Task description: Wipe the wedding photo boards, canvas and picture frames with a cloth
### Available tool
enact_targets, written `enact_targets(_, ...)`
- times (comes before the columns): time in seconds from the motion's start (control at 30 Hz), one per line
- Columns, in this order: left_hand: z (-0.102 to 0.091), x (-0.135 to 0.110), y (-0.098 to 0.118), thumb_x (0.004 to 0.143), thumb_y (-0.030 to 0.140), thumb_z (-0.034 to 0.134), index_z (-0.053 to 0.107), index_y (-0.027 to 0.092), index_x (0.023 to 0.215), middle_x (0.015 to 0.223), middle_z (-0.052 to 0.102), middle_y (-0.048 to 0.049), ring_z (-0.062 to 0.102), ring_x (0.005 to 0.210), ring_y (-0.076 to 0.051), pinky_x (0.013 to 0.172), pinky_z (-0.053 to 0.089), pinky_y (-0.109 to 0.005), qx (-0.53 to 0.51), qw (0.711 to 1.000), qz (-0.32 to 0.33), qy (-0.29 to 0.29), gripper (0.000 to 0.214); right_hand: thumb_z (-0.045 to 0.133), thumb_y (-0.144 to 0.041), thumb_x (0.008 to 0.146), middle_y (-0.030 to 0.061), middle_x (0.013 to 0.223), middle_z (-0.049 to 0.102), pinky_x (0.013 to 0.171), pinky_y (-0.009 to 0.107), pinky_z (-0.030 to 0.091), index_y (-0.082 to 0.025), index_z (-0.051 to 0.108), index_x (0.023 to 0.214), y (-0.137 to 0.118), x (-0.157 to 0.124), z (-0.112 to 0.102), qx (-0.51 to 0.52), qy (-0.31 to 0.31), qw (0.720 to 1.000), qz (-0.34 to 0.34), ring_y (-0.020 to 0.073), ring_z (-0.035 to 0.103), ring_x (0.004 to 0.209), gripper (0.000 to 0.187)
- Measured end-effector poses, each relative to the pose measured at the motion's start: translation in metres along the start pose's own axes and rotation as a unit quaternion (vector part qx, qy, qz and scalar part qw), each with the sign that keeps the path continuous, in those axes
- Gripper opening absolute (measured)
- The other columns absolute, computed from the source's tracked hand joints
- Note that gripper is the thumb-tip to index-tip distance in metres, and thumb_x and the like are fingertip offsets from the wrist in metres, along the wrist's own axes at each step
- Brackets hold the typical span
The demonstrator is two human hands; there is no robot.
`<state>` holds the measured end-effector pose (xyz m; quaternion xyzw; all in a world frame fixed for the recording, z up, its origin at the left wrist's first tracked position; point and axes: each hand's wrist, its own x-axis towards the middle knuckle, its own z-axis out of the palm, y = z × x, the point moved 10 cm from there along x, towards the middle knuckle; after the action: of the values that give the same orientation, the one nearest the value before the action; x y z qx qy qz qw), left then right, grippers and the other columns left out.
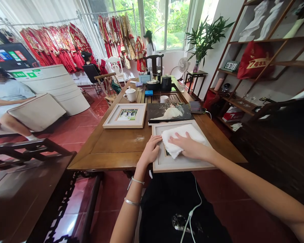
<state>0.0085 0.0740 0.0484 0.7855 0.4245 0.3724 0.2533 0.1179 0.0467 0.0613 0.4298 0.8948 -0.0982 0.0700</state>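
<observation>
A light wooden picture frame (184, 165) with a pale mat lies at the near edge of the wooden table, partly sticking out over it. My left hand (152, 148) grips its left side, fingers bent over the edge. On top of the frame is a folded white cloth (195, 133), which hides most of the picture inside. My right hand (183, 143) presses flat on this cloth with its fingers spread. Just beyond lies a dark photo panel (169, 112) showing a figure in a white dress. To the left is a second framed photo (126, 115).
On the wooden table (111, 148) stand a lidded white cup (130, 94), a small cup (163, 99), a blue box (149, 92) and a dark kettle (166, 82). A phone (197, 107) with a white cable lies at right. A person (10, 98) sits at left.
</observation>
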Motion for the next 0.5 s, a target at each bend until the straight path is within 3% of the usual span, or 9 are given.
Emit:
enact_targets(0.13, 0.0, 0.0, 0.001, 0.072, 0.003, 0.039, 0.064, 0.014, 0.113, 0.126, 0.062, -0.0108, 0.051, 0.124, -0.022, 0.117, 0.021, -0.05, -0.001, 1.0, 0.0, 0.005, 0.049, 0.039, 0.005, 0.063, 0.0111, 0.151, 0.034, 0.103, 0.07, 0.024, -0.018, 0.037, 0.143, -0.035, -0.037, 0.002, 0.025, -0.029, 0.999, -0.033, 0.0338, 0.019, 0.141, 0.084)
enact_targets(0.23, 0.0, 0.0, 0.001, 0.072, 0.003, 0.038, 0.063, 0.014, 0.114, 0.127, 0.062, -0.0107, 0.051, 0.124, -0.022, 0.117, 0.021, -0.05, 0.004, 1.0, 0.0, 0.004, 0.05, 0.039, 0.005, 0.06, 0.0076, 0.15, 0.036, 0.107, 0.064, 0.023, -0.02, 0.037, 0.144, -0.045, -0.062, 0.001, 0.068, -0.039, 0.996, -0.053, 0.0299, 0.021, 0.141, 0.088)
enact_targets(0.4, 0.001, 0.0, 0.0, 0.072, 0.003, 0.038, 0.064, 0.016, 0.114, 0.127, 0.062, -0.0093, 0.051, 0.125, -0.022, 0.117, 0.021, -0.051, 0.01, 1.0, -0.001, 0.0, 0.05, 0.036, 0.006, 0.058, 0.0026, 0.144, 0.045, 0.112, 0.052, 0.025, -0.025, 0.042, 0.141, -0.034, -0.077, -0.003, 0.103, -0.027, 0.993, -0.057, 0.0234, 0.031, 0.138, 0.088)
enact_targets(0.5, 0.001, 0.0, 0.0, 0.072, 0.004, 0.038, 0.064, 0.015, 0.114, 0.127, 0.062, -0.0094, 0.05, 0.125, -0.022, 0.117, 0.02, -0.051, 0.013, 1.0, 0.0, -0.004, 0.051, 0.038, 0.005, 0.062, 0.0053, 0.145, 0.045, 0.111, 0.056, 0.026, -0.022, 0.044, 0.14, -0.019, -0.066, -0.004, 0.057, 0.004, 0.998, -0.02, 0.0267, 0.032, 0.137, 0.082)
